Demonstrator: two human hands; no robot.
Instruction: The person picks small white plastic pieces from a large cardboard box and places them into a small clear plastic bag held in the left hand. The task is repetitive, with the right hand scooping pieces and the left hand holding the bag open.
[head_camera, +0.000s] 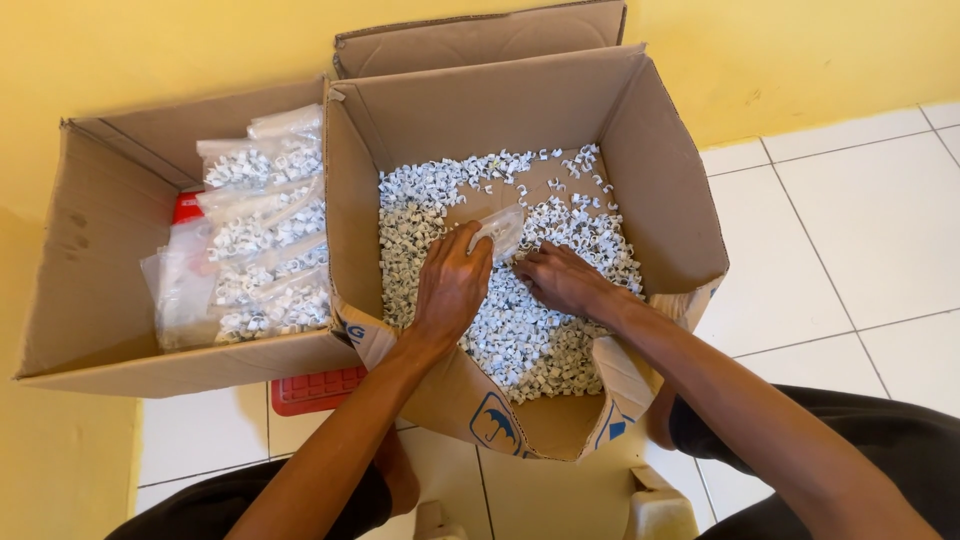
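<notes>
Inside box: left hand grips bag, right hand scoops clips.

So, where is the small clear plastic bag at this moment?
In the head view, the small clear plastic bag is in the left hand, above the loose white clips inside the right cardboard box.

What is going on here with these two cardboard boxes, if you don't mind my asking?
A person is working in the open brown cardboard box of loose small white plastic clips. The left hand holds a small clear plastic bag over the pile, while the right hand rests in the clips beside it. The second cardboard box, to the left, holds several clear bags already filled with clips.
</notes>
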